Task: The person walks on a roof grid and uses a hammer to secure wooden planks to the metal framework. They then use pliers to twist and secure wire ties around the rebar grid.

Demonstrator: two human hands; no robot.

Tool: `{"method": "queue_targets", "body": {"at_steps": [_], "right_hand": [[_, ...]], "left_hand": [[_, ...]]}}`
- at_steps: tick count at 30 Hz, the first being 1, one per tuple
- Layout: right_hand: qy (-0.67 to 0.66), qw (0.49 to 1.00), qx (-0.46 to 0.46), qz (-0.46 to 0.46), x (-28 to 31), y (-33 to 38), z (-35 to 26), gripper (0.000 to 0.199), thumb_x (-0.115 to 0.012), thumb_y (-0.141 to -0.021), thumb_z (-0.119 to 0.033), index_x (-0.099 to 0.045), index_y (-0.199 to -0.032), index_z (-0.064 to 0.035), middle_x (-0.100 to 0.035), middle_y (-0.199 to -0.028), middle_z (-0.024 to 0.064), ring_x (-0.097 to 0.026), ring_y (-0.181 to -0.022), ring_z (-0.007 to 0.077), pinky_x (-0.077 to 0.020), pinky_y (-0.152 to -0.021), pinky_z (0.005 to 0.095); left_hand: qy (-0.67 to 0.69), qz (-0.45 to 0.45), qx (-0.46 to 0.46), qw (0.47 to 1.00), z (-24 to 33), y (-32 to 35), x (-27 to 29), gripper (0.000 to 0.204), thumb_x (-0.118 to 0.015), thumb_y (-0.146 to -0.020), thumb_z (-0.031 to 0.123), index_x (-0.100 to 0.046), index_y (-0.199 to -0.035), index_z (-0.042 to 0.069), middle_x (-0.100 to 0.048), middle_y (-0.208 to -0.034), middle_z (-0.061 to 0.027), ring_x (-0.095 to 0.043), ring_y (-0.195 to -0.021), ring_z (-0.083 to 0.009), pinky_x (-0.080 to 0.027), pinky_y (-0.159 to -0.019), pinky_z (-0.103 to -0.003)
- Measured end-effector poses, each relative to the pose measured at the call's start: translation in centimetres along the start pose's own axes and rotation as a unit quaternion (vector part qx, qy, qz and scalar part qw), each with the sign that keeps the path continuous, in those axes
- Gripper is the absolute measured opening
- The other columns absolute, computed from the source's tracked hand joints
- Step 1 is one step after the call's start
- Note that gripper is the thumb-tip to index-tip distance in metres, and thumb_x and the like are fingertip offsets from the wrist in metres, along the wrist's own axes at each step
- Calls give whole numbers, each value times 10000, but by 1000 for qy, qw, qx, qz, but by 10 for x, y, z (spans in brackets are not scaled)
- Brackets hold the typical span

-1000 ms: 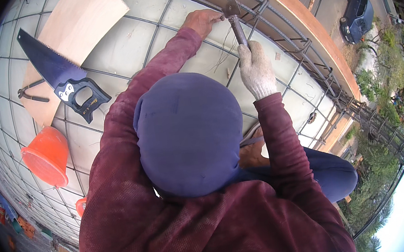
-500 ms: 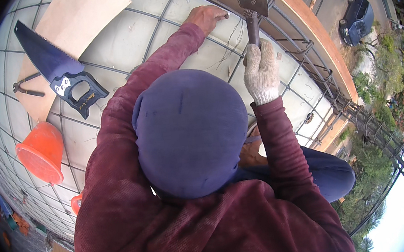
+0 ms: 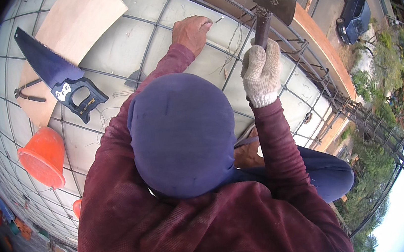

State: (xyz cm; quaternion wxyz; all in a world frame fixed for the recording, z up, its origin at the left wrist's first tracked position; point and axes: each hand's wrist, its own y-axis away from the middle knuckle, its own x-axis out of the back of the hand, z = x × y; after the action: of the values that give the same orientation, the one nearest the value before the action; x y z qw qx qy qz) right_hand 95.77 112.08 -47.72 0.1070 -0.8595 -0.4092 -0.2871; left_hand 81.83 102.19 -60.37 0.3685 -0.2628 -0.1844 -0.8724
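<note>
White knit covers my right hand (image 3: 261,69), its fingers clamped round the dark handle of a hatchet (image 3: 275,5). The tool points away from me, its broad dark head just beyond my fist with the edge turned to the right, seen against a cage of steel bars (image 3: 306,44); how high it hangs over them I cannot tell. My left hand (image 3: 191,32) is bare, off to the left of the hatchet and well apart from it, with the fingers curled together over the pale panels (image 3: 118,51). A small nail-like piece (image 3: 220,19) shows right by their tips, but whether I am pinching it I cannot tell. A few thin wires (image 3: 232,55) trail between my two hands. Dark rods (image 3: 156,25) cross over the panels in a wide grid. Further left, a sheet of plywood (image 3: 85,20) has a saw (image 3: 50,63) lying across it, blade pointing away from me and black handle nearest my sleeve; pincers (image 3: 31,90) sit just left of the blade, handles spread. Nearer me is an orange bucket (image 3: 45,153). To my right, beyond the cage, runs a brown timber board (image 3: 335,61), and past that a dark car (image 3: 353,18) stands on the ground.
</note>
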Motion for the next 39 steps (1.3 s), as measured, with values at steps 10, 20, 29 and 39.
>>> {"method": "queue_targets", "body": {"at_steps": [10, 20, 29, 39], "right_hand": [[190, 980, -16, -63, -11, -10, 57, 295, -511, -1029, -305, -545, -1086, -18, -623, -729, 216, -655, -712, 405, -494, -635, 480], [233, 966, -29, -106, -14, -6, 73, 298, -517, -1023, -331, -541, -1096, -44, -604, -700, 226, -624, -695, 462, -478, -607, 520], [1, 987, 155, 35, 7, -12, 23, 404, -483, -1044, -400, -548, -1006, -2, -522, -623, 22, -528, -516, 142, -408, -508, 289], [140, 988, 27, -57, -8, 7, 64, 350, -510, -1024, -368, -542, -1117, -32, -653, -752, 206, -684, -711, 407, -531, -644, 470]], "left_hand": [[-23, 100, -209, 973, -66, 42, -30, 375, -618, -827, -58, -656, -1165, 100, -656, -1204, -76, -557, -1262, -273, -333, -1151, -507], [-27, 90, -227, 969, -73, 44, -32, 447, -567, -797, -120, -644, -1183, 91, -643, -1229, -69, -530, -1300, -273, -346, -1148, -514], [-35, 134, -231, 963, -65, 40, -27, 439, -572, -802, -90, -643, -1190, 102, -673, -1126, -68, -594, -1183, -266, -382, -1104, -481], [-17, 151, -206, 967, -67, 23, -17, 188, -559, -903, 7, -590, -1064, 99, -626, -878, -64, -612, -918, -283, -395, -1003, -442]]}}
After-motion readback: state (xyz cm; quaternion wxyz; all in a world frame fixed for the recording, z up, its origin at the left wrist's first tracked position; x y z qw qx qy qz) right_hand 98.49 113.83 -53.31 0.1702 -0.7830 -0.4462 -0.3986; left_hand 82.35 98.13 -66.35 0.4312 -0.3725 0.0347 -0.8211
